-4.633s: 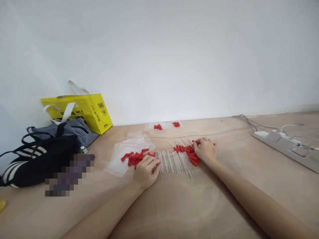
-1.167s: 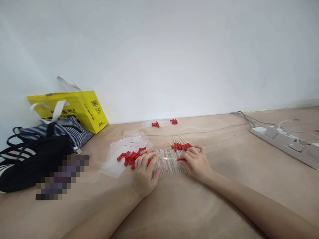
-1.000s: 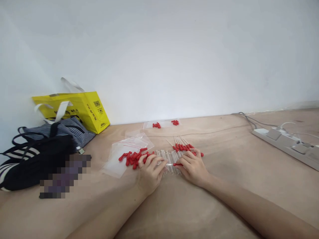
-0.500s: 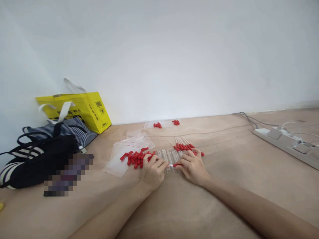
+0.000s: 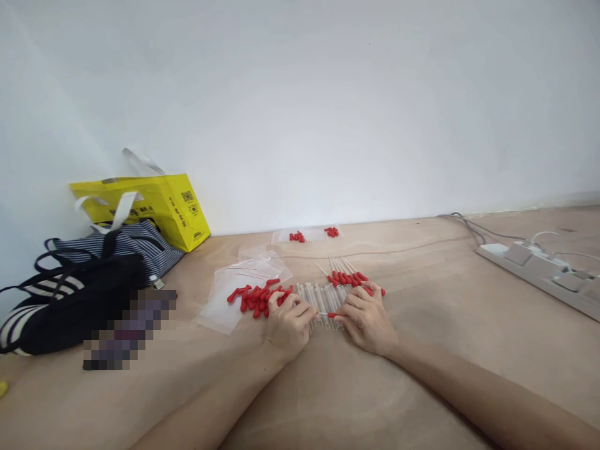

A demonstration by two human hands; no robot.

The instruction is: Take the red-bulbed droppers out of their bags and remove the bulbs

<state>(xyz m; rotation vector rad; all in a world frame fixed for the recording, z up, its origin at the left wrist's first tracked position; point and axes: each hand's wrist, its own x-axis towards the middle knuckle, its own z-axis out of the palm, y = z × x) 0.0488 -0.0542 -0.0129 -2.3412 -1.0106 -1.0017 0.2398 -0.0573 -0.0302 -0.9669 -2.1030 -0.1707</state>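
Observation:
My left hand (image 5: 289,319) pinches the end of a clear glass tube (image 5: 320,314) just above the wooden table. My right hand (image 5: 366,315) pinches a small red rubber cap (image 5: 332,315) against the tube's other end. A row of bare clear tubes (image 5: 319,295) lies just behind my fingers. A heap of loose red caps (image 5: 255,297) sits beside my left hand. Finished droppers with red caps (image 5: 345,277) lie behind my right hand.
Clear zip bags (image 5: 239,281) lie left of the caps; another bag with red caps (image 5: 309,235) lies near the wall. A yellow paper bag (image 5: 157,205) and striped and black bags (image 5: 79,281) stand at the left. A white power strip (image 5: 539,270) with cables lies at the right.
My right hand left the finished pile and came to the bare tubes with a red cap. My left hand picked one tube, and the two hands have met over it.

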